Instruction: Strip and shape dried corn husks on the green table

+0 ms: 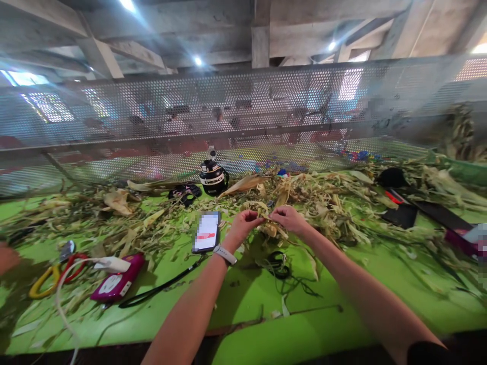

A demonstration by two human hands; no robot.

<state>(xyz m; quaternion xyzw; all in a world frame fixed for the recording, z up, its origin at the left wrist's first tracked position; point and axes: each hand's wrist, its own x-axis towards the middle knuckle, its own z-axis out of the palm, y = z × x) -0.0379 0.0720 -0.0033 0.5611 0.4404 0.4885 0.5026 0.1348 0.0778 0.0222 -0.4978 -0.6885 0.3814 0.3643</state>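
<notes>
My left hand [245,226], with a pale band on its wrist, is closed in a pinch. Facing it at the middle of the table, my right hand [288,219] pinches too. Between and just below the fingertips hangs a small bunch of dried corn husk [274,231], which both hands grip; the fingertips partly hide it. Under the hands, a dark-handled tool like small scissors [280,264] lies among thin green strands. A lit phone [206,231] with a black strap lies left of my left hand.
Loose husks [335,213] spread over the green table [243,304]. A black bottle [212,180] stands before a perforated metal screen [243,109]. Left lie a purple power bank [118,280] with a white cable and yellow-and-red-handled scissors [49,282]. Another person's hand [7,257] shows at the left edge.
</notes>
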